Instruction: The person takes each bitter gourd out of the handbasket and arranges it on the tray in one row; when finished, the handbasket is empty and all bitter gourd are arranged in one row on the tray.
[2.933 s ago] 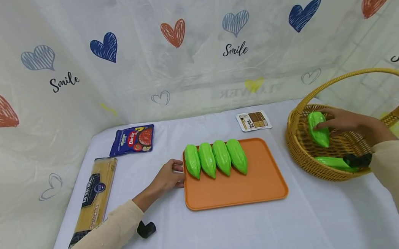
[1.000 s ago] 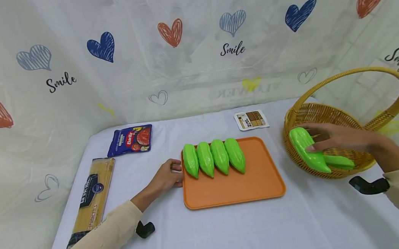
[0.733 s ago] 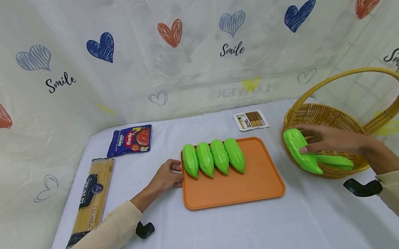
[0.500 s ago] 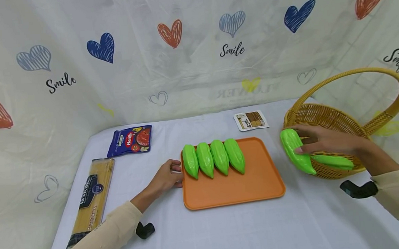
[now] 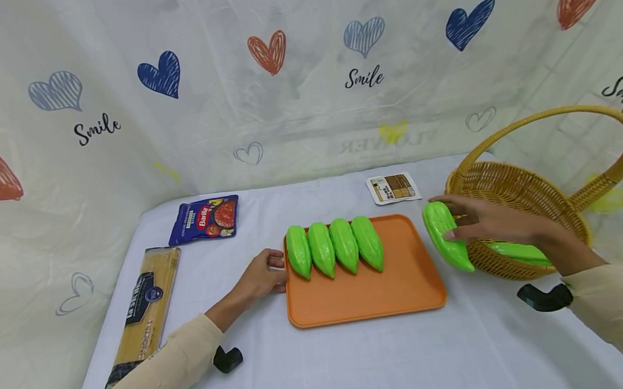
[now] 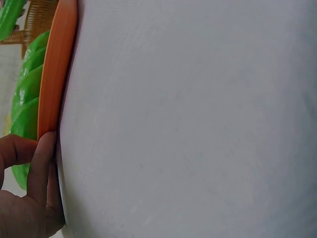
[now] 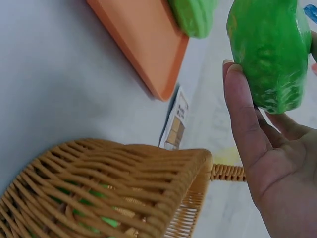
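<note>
In the head view, my right hand (image 5: 492, 219) holds a glossy green ridged vegetable (image 5: 447, 237) with a pointed tip, thumb on the near side and fingers behind. It hangs between the basket and the orange tray (image 5: 366, 298). The right wrist view shows the vegetable (image 7: 270, 54) up close, gripped near one end. My left hand (image 5: 260, 275) pinches the tray's left rim; its thumb and a finger meet the tray edge (image 6: 54, 74) in the left wrist view. Several like vegetables (image 5: 322, 250) lie side by side on the tray's left part.
A wicker basket (image 5: 514, 262) with a tall arched handle stands right of the tray, another green vegetable (image 5: 521, 253) inside. A white packet (image 5: 394, 188) lies behind the tray. To the left are a blue Barilla pouch (image 5: 204, 219) and a spaghetti pack (image 5: 147, 311).
My right hand has lifted the green vegetable from inside the basket and carried it left past the basket's rim toward the tray. The left hand has stayed at the tray's edge.
</note>
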The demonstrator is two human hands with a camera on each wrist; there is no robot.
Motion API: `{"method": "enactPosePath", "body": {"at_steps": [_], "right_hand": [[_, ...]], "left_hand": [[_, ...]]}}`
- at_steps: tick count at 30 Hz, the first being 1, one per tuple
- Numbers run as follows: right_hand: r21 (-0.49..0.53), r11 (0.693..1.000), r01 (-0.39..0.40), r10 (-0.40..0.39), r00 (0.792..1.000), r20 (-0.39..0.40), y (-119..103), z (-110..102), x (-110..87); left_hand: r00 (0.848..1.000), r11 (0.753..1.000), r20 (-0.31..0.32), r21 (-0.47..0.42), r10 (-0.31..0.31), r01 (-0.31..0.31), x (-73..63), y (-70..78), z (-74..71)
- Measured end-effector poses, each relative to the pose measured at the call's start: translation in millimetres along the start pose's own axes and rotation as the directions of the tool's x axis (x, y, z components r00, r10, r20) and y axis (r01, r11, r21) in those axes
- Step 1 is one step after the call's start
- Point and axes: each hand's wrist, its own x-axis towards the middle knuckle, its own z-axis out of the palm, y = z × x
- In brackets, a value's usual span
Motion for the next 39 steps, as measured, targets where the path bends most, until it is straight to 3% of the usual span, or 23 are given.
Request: {"method": "enactPosePath", "body": {"at_steps": [8, 22, 29, 39], "right_hand": [[0.070, 0.997, 0.017, -0.019, 1.000, 0.016, -3, 9, 11.3], [0.043, 0.999, 0.007, -0.006, 1.000, -0.021, -6, 26, 29.7], [0.095, 0.995, 0.005, -0.004, 1.000, -0.014, -5, 34, 42.3], [0.162, 0.986, 0.025, -0.014, 0.997, -0.073, -2, 49, 59.2]], "left_hand": [[1.000, 1.000, -0.003, -0.001, 0.001, -0.001, 0.2, -1.2, 0.5], [1.000, 1.000, 0.009, 0.011, 0.000, -0.001, 0.5, 0.6, 0.4], [1.000, 1.000, 0.015, -0.006, 0.001, -0.001, -0.2, 1.6, 0.0], [1.000, 1.000, 0.005, -0.003, -0.001, 0.001, -0.9, 1.2, -1.0]]}}
